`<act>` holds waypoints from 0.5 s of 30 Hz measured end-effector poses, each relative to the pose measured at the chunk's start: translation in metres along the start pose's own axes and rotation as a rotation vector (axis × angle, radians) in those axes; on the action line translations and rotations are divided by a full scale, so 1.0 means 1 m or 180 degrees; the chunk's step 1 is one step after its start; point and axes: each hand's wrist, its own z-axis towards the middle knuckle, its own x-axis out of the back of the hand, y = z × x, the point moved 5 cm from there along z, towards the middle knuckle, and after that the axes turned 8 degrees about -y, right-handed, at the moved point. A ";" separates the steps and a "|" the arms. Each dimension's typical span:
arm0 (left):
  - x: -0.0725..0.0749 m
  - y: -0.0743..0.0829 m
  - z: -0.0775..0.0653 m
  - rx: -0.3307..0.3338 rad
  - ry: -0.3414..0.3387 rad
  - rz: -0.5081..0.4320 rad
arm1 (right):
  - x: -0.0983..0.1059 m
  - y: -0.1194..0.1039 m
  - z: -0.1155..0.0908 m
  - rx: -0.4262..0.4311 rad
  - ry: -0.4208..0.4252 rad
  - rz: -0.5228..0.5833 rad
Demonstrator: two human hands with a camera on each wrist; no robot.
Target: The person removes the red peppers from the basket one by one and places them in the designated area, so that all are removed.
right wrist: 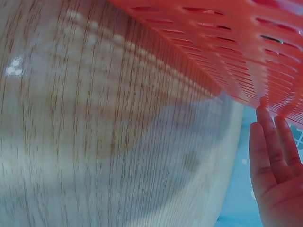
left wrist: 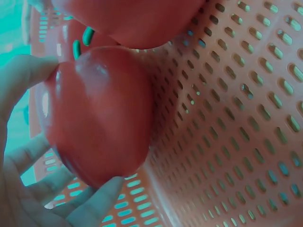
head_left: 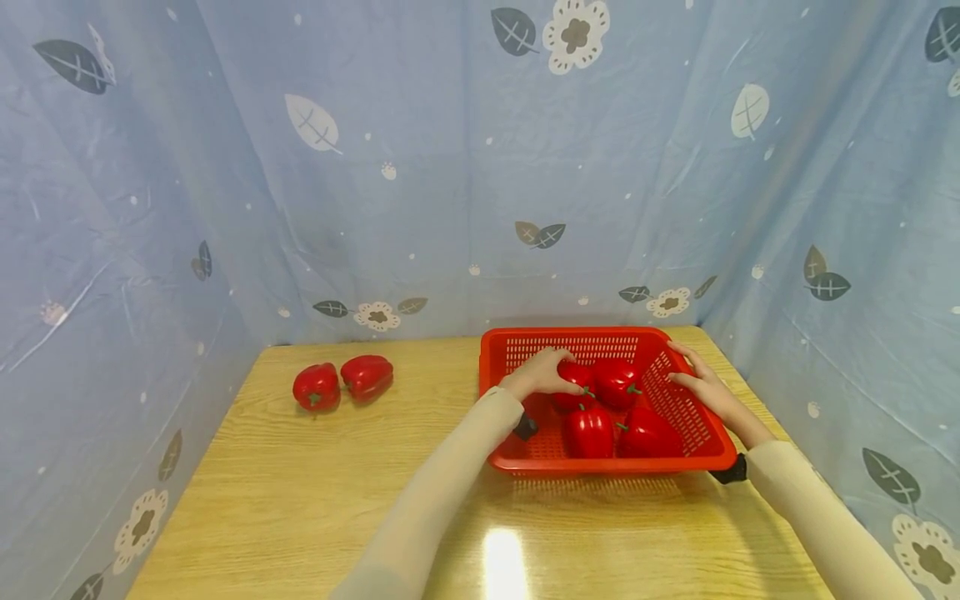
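Inside a red plastic basket [head_left: 611,463], my left hand [head_left: 542,373] has its thumb and fingers spread round a red bell pepper [left wrist: 102,113] at the back left. Its fingertips touch the pepper's skin in the left wrist view. Beside it lie more red bell peppers with green stems: one at the back [head_left: 617,383], one in front [head_left: 588,432] and one at the front right [head_left: 649,433]. My right hand [head_left: 708,390] holds the basket's right rim, thumb over the inner side. Several of its fingers lie against the slotted outer wall in the right wrist view.
Two red bell peppers, one upright [head_left: 317,387] and one on its side [head_left: 367,377], are at the back left of the wooden table [head_left: 300,500]. A blue patterned curtain [head_left: 420,167] encloses the back and both sides.
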 end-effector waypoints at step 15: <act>0.017 -0.007 -0.014 -0.0061 0.0417 -0.0487 | 0.001 0.003 0.001 -0.0022 0.0008 -0.0027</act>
